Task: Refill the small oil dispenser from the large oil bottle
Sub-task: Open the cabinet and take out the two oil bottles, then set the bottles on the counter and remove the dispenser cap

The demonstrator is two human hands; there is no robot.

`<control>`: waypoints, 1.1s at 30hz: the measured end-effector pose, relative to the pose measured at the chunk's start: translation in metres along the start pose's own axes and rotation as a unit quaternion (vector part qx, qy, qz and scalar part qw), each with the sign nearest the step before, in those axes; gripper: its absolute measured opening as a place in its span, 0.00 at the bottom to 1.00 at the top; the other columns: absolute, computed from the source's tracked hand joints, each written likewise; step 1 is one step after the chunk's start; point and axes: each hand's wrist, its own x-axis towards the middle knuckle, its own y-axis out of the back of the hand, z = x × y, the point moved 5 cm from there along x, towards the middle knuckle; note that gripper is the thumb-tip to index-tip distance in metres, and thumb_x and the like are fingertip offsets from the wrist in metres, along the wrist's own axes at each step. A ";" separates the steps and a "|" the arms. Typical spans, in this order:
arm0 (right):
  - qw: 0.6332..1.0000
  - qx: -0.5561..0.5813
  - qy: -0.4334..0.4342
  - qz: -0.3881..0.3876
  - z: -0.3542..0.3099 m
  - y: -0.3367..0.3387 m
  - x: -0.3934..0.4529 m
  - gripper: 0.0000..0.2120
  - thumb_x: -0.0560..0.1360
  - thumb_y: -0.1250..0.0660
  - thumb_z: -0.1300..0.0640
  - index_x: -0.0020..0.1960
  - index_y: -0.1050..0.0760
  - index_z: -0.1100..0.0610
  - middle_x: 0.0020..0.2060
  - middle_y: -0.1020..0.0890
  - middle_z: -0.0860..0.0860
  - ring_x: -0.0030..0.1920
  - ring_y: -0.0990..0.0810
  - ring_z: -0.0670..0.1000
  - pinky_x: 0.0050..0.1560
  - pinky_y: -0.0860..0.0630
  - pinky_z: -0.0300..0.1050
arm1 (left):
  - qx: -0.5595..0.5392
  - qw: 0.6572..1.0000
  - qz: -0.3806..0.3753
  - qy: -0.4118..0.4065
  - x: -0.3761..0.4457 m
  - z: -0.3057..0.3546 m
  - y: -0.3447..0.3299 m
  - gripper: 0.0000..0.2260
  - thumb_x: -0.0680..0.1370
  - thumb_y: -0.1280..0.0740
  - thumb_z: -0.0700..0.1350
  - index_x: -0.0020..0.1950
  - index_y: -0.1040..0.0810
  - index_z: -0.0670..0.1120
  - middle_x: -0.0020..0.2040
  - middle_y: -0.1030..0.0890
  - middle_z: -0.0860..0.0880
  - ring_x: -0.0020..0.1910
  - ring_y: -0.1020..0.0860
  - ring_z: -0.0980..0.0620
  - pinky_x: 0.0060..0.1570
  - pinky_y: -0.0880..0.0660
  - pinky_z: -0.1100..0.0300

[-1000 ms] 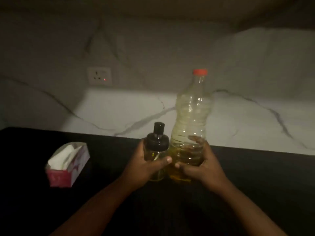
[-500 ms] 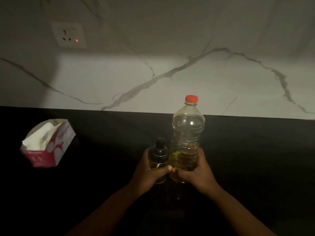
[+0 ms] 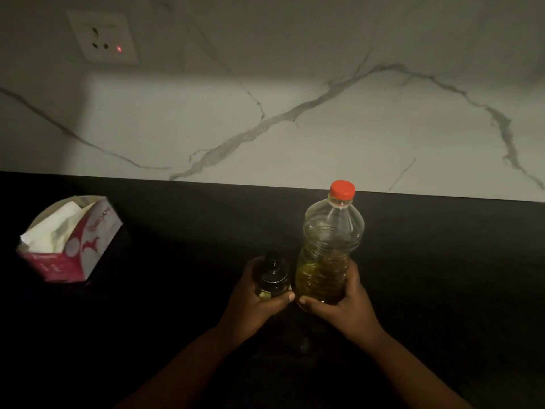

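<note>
A small glass oil dispenser (image 3: 272, 276) with a black cap stands upright on the dark counter, and my left hand (image 3: 253, 305) grips its body from the left. Right beside it stands the large clear plastic oil bottle (image 3: 330, 249), with a red cap (image 3: 342, 189) screwed on and yellow oil filling roughly its lower third. My right hand (image 3: 345, 308) holds the bottle's lower part, thumb across the front. The two containers nearly touch.
An open red and white tissue box (image 3: 69, 240) lies at the left of the black counter (image 3: 442, 261). Behind runs a white marble backsplash (image 3: 295, 128) with a wall socket (image 3: 103, 36) at upper left, its red light on.
The view has tilted down and moved closer. Both containers sit lower in the picture and nearer to me; my grips on them are unchanged.
</note>
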 end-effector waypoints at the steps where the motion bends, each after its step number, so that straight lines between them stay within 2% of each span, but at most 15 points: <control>1: 1.000 -0.007 0.004 -0.002 0.000 0.001 -0.001 0.44 0.59 0.19 0.51 0.63 0.44 0.32 0.58 0.25 0.37 0.57 0.26 0.32 0.51 0.26 0.27 | 0.001 1.000 0.002 0.002 0.000 -0.001 0.001 0.29 0.66 0.20 0.41 0.57 0.32 0.61 0.52 0.20 0.59 0.50 0.22 0.70 0.46 0.27 0.75; 4: 0.999 -0.015 0.022 0.019 -0.003 0.006 -0.006 0.49 0.58 0.19 0.49 0.67 0.46 0.33 0.60 0.30 0.32 0.61 0.30 0.30 0.55 0.29 0.28 | -0.006 1.000 0.000 0.005 -0.001 -0.004 0.003 0.30 0.66 0.20 0.42 0.58 0.31 0.62 0.53 0.19 0.58 0.51 0.21 0.68 0.49 0.26 0.71; 7: 0.992 -0.038 0.049 0.110 -0.006 0.017 -0.015 0.51 0.57 0.20 0.44 0.71 0.45 0.41 0.66 0.34 0.39 0.66 0.32 0.40 0.62 0.29 0.42 | -0.018 1.000 -0.010 0.006 -0.005 -0.004 0.004 0.29 0.67 0.21 0.41 0.57 0.32 0.61 0.52 0.20 0.59 0.51 0.22 0.71 0.45 0.26 0.74; 8: 0.984 -0.059 0.067 0.153 -0.010 0.021 -0.019 0.48 0.57 0.21 0.41 0.69 0.42 0.42 0.66 0.33 0.42 0.65 0.31 0.42 0.60 0.27 0.45 | -0.023 1.000 -0.011 0.005 -0.007 -0.004 0.005 0.28 0.67 0.21 0.40 0.57 0.32 0.61 0.51 0.20 0.59 0.50 0.23 0.72 0.44 0.27 0.75; 10: 0.962 -0.105 0.122 0.221 -0.028 0.026 -0.029 0.41 0.58 0.25 0.38 0.65 0.39 0.43 0.61 0.33 0.45 0.59 0.28 0.45 0.53 0.26 0.43 | -0.033 0.999 -0.013 0.007 -0.009 -0.007 0.007 0.29 0.67 0.21 0.38 0.58 0.31 0.60 0.50 0.20 0.60 0.50 0.22 0.72 0.44 0.27 0.76; 13: 0.936 -0.139 0.209 0.249 -0.058 0.018 -0.041 0.29 0.62 0.27 0.41 0.59 0.32 0.49 0.52 0.30 0.45 0.50 0.27 0.43 0.43 0.26 0.38 | -0.051 0.998 -0.025 0.013 -0.013 -0.012 0.011 0.29 0.67 0.21 0.38 0.59 0.31 0.58 0.49 0.20 0.60 0.50 0.22 0.71 0.44 0.26 0.75; 15: 0.931 -0.143 0.250 0.223 -0.074 0.006 -0.045 0.20 0.66 0.28 0.45 0.53 0.28 0.53 0.46 0.27 0.45 0.45 0.25 0.42 0.41 0.26 0.37 | -0.060 0.998 -0.030 0.014 -0.015 -0.016 0.014 0.29 0.67 0.21 0.38 0.58 0.31 0.60 0.51 0.20 0.60 0.51 0.22 0.71 0.45 0.26 0.73; 18: 0.937 -0.166 0.269 0.147 -0.091 -0.022 -0.042 0.11 0.70 0.30 0.47 0.49 0.25 0.51 0.40 0.24 0.43 0.41 0.24 0.43 0.39 0.25 0.41 | -0.077 0.997 -0.027 0.010 -0.019 -0.022 0.022 0.29 0.65 0.20 0.37 0.58 0.28 0.57 0.52 0.18 0.57 0.53 0.20 0.64 0.50 0.25 0.67; 21: 0.953 -0.157 0.244 0.084 -0.096 -0.048 -0.033 0.12 0.71 0.31 0.47 0.52 0.23 0.49 0.39 0.25 0.40 0.42 0.23 0.43 0.42 0.24 0.43 | -0.109 0.994 -0.022 0.010 -0.024 -0.023 0.030 0.28 0.63 0.20 0.37 0.59 0.27 0.52 0.50 0.16 0.54 0.52 0.18 0.59 0.48 0.23 0.65; 25: 0.968 -0.171 0.179 0.039 -0.093 -0.071 -0.020 0.18 0.69 0.34 0.41 0.56 0.23 0.46 0.42 0.23 0.40 0.47 0.23 0.41 0.47 0.23 0.40 | -0.144 0.989 -0.037 0.012 -0.031 -0.019 0.040 0.30 0.58 0.21 0.46 0.58 0.26 0.51 0.49 0.15 0.57 0.50 0.17 0.59 0.47 0.23 0.65; 28: 0.971 -0.184 0.154 0.010 -0.092 -0.085 -0.014 0.17 0.68 0.34 0.39 0.54 0.22 0.45 0.43 0.20 0.42 0.47 0.22 0.42 0.48 0.23 0.45 | -0.139 0.989 -0.043 0.004 -0.034 -0.016 0.048 0.32 0.57 0.23 0.52 0.58 0.27 0.52 0.50 0.16 0.61 0.50 0.18 0.62 0.48 0.24 0.67; 33: 0.978 -0.162 0.127 0.019 -0.095 -0.089 -0.013 0.14 0.67 0.33 0.40 0.49 0.20 0.44 0.41 0.20 0.43 0.46 0.22 0.44 0.47 0.23 0.49 | -0.122 0.992 -0.036 -0.028 -0.034 -0.009 0.058 0.31 0.59 0.23 0.49 0.60 0.28 0.50 0.56 0.20 0.54 0.53 0.21 0.66 0.52 0.27 0.71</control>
